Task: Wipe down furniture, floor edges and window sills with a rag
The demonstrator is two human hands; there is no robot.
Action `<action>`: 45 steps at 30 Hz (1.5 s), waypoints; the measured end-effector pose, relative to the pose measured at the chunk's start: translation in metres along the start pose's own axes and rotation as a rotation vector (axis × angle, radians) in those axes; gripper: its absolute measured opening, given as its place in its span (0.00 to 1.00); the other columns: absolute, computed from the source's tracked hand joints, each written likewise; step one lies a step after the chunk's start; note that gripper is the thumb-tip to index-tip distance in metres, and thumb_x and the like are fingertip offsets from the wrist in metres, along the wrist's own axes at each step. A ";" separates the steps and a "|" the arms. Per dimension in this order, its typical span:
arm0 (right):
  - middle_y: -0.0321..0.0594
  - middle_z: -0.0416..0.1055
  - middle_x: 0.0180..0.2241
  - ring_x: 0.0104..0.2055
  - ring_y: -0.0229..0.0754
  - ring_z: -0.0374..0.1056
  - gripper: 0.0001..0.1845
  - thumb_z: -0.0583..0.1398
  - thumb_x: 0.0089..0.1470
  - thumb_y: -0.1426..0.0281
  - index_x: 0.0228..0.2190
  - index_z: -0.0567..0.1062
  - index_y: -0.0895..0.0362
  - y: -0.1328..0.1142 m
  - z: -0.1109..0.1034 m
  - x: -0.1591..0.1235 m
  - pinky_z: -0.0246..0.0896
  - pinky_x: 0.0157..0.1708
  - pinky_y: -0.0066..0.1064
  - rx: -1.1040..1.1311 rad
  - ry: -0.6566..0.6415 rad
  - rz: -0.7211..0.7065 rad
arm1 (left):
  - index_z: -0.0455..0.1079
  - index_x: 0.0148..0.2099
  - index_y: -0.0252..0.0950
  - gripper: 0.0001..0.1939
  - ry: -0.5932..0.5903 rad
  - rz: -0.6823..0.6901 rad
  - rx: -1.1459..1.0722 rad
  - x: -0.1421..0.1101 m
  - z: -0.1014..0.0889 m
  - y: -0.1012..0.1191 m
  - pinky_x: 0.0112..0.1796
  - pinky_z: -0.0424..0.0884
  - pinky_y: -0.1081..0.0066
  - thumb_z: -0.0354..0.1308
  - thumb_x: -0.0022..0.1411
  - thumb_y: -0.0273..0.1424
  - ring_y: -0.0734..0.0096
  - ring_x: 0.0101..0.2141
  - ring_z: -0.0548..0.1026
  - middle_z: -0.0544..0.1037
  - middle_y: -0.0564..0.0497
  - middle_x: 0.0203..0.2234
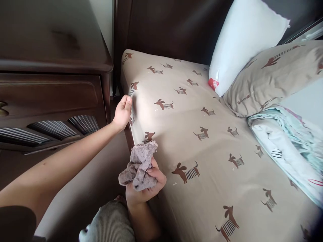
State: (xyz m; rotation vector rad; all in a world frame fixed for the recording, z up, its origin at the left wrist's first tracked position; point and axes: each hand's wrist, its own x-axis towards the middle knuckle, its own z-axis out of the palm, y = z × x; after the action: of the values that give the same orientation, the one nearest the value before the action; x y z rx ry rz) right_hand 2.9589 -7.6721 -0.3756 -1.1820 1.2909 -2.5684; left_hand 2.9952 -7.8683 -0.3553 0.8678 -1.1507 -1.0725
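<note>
A crumpled grey-mauve cloth [141, 164] with frayed edges is bunched up in my right hand [145, 195], palm up beside the bed. The fingers and thumb of that hand wrap around it. My left hand [123, 112] is closed, thumb on top, right at the near left side of the mattress. It is against the beige fitted sheet [181, 117], which is printed with brown dachshunds in striped jumpers. Whatever those left fingers hold, if anything, is hidden. The sheet lies mostly smooth over the mattress, with its corner at the headboard.
A dark wooden nightstand [50, 97] stands left of the bed, close to my left arm. Behind the mattress rises a dark headboard [171, 27]. On the bed's right side are a white pillow [242, 40], a dachshund-print pillow [275, 74] and folded white and mint bedding [282, 141].
</note>
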 end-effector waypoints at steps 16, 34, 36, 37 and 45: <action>0.39 0.71 0.40 0.43 0.43 0.73 0.05 0.56 0.58 0.71 0.37 0.63 0.52 -0.005 -0.004 0.011 0.72 0.40 0.40 -0.038 -0.030 0.034 | 0.72 0.35 0.35 0.05 -0.117 0.410 0.629 0.020 0.013 0.014 0.34 0.67 0.71 0.57 0.63 0.30 0.71 0.27 0.70 0.77 0.51 0.28; 0.39 0.72 0.39 0.42 0.43 0.74 0.07 0.55 0.56 0.74 0.37 0.63 0.52 -0.020 0.003 0.021 0.72 0.37 0.39 -0.006 -0.008 0.117 | 0.57 0.28 0.38 0.16 0.024 -0.095 0.047 0.027 0.022 0.067 0.19 0.56 0.76 0.55 0.67 0.36 0.79 0.18 0.58 0.59 0.56 0.19; 0.39 0.73 0.39 0.43 0.42 0.74 0.07 0.56 0.56 0.73 0.37 0.63 0.52 -0.024 0.006 0.028 0.72 0.39 0.40 -0.009 0.038 0.116 | 0.60 0.27 0.37 0.14 0.182 -0.097 0.163 0.057 0.036 0.072 0.20 0.58 0.76 0.56 0.66 0.33 0.78 0.19 0.61 0.61 0.56 0.19; 0.39 0.73 0.40 0.43 0.42 0.74 0.07 0.57 0.56 0.74 0.37 0.63 0.52 -0.026 0.007 0.031 0.73 0.40 0.40 -0.006 0.053 0.123 | 0.61 0.27 0.37 0.13 0.278 -0.106 0.221 0.074 0.043 0.074 0.21 0.60 0.75 0.56 0.65 0.30 0.77 0.21 0.63 0.63 0.55 0.20; 0.40 0.74 0.41 0.47 0.45 0.75 0.07 0.57 0.56 0.75 0.37 0.66 0.53 -0.023 -0.005 0.047 0.74 0.44 0.46 0.121 0.037 0.159 | 0.63 0.20 0.35 0.16 0.445 -0.077 0.583 0.179 0.061 0.066 0.41 0.68 0.68 0.56 0.61 0.23 0.72 0.36 0.73 0.68 0.53 0.22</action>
State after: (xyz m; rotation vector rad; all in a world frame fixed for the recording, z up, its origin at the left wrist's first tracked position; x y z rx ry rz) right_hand 2.9292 -7.6700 -0.3326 -0.9748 1.1654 -2.5245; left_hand 2.9604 -8.0224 -0.2317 1.5302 -1.0608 -0.5508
